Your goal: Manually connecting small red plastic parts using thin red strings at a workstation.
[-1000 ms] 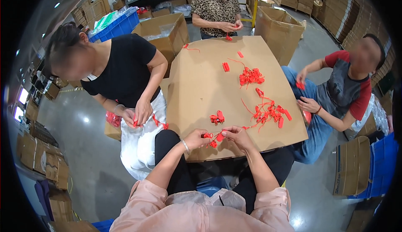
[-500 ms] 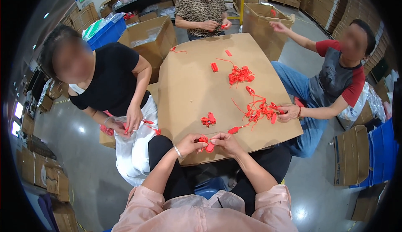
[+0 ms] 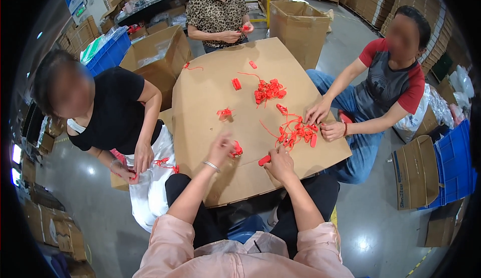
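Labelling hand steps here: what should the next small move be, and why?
Probably have the right hand draw the red piece toward the body: its thumb appears to touch it, and tangled red cords crowd close by. The left hand is blurred.

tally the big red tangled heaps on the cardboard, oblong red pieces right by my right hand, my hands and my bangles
Big red tangled heaps: 2 (far heap, near heap)
Oblong red piece: 1
Your hands: 2 (left hand, right hand)
Silver bangle: 1
Total: 6
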